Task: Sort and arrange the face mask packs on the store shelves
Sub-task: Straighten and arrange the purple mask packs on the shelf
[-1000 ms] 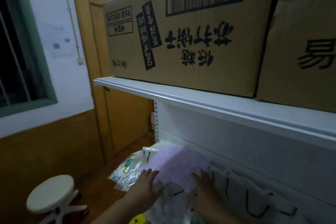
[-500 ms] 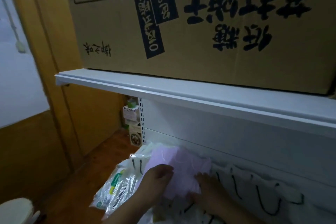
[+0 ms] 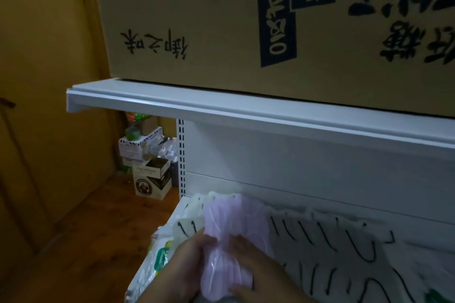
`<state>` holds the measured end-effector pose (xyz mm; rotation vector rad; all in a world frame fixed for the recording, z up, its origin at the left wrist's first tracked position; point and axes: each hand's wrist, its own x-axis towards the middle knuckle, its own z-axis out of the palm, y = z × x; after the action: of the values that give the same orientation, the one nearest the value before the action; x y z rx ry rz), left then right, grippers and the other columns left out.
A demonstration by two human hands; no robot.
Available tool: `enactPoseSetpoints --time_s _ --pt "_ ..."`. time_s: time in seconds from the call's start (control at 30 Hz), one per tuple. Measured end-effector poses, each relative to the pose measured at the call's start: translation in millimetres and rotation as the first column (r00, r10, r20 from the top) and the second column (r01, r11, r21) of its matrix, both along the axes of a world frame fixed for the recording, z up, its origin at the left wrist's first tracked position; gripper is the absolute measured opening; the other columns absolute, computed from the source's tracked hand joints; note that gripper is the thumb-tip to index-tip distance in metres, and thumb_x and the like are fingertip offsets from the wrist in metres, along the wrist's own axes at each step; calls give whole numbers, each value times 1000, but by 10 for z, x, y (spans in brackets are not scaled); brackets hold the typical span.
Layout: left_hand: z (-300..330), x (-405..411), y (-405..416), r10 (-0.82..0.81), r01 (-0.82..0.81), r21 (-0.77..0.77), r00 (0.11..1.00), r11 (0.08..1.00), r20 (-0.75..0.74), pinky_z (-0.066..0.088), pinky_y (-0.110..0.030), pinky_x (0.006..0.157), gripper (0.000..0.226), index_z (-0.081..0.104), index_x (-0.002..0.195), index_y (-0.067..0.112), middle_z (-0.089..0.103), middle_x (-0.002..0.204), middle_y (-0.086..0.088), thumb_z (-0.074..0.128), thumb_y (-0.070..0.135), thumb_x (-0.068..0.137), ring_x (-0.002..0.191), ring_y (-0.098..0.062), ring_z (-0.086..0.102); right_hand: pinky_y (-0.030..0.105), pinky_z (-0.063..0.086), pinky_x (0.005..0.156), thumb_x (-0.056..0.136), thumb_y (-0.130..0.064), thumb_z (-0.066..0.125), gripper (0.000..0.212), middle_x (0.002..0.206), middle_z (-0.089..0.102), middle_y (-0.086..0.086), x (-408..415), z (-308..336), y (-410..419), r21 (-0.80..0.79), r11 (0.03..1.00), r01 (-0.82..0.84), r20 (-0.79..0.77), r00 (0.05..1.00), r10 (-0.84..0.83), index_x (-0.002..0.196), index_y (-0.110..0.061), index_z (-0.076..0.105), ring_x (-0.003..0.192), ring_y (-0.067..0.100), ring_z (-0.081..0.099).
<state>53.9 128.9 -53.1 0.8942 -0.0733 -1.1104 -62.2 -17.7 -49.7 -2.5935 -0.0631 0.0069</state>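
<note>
Gripping a lilac mask pack (image 3: 229,236) from both sides — left hand (image 3: 182,270) and right hand (image 3: 258,275), fingers curled into its crumpled clear wrap. It lies on the lower shelf (image 3: 183,206) among white packs (image 3: 332,248) — a carton (image 3: 197,19) fills the shelf above.

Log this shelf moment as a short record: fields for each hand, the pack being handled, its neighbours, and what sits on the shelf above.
left hand: grips the lilac mask pack from its left side
right hand: grips the same pack from the right
lilac mask pack: clear wrap, bunched between both hands, on the lower shelf
white packs with black marks: lying to its right along the back panel
upper shelf: carries a large cardboard box, print upside down
</note>
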Motion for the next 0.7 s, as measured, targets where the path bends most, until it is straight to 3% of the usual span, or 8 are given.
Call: enactPoseSetpoints --time_s 0.07,0.17,0.27,0.33,0.43,0.53,0.6,0.7 --pt "-21 86 131 -11 9 -87 1000 996 -14 54 -49 76 50 68 113 3 64 108 -34 41 -6 71 85 -45 66 10 -6 112 92 -52 50 76 149 -16 -21 32 77 78 1 999 -52 -40 998 52 151 -29 9 139 -5 -16" --pt "-34 215 270 32 -32 -83 999 996 4 53 -57 81 51 65 118 13 62 115 -34 38 -7 79 96 -53 63 14 -4 115 92 -59 42 74 148 -21 -20 114 130 3 -74 997 -9 -30 1000 7 151 -31 9 138 -5 -19" --pt "-102 294 286 123 -124 18 991 992 53 55 -52 77 49 58 121 17 67 111 -27 40 -6 83 95 -48 66 27 -4 118 74 -77 11 92 153 -24 -1 170 103 -168 -286 956 62 -83 993 -89 152 -29 7 144 17 -19" --pt "-118 280 249 160 -164 56 985 985 64 56 -49 71 46 57 120 18 69 107 -25 41 -6 84 91 -46 68 29 1 119 90 -66 22 73 158 -17 0 230 13 -258 -273 937 216 -84 965 -247 153 -30 7 148 18 -10" --pt "-137 275 220 169 -174 109 984 979 52 56 -52 69 43 56 120 21 70 104 -25 43 -2 86 89 -46 68 31 10 119 94 -53 43 75 161 -1 -2 291 -136 -310 -252 902 351 -78 921 -381 153 -24 7 148 18 3" --pt "-132 307 249 142 -149 129 988 980 61 56 -55 68 47 55 123 23 69 106 -25 48 0 83 91 -47 67 25 31 101 94 -49 45 59 147 38 2 352 -206 -322 -270 894 357 -49 923 -383 142 -17 34 135 20 37" --pt "-128 336 267 125 -137 128 987 982 97 55 -56 73 53 55 126 24 68 109 -25 52 0 79 95 -47 66 23 38 86 95 -42 45 39 128 55 0 380 -189 -320 -212 894 395 23 916 -399 130 -24 46 116 18 53" --pt "-91 358 264 105 -130 160 982 978 159 53 -59 81 53 56 125 28 68 111 -23 57 3 78 100 -47 65 21 45 86 100 -37 39 30 122 62 -5 393 -53 -335 -13 853 521 54 853 -520 127 -29 50 100 9 58"
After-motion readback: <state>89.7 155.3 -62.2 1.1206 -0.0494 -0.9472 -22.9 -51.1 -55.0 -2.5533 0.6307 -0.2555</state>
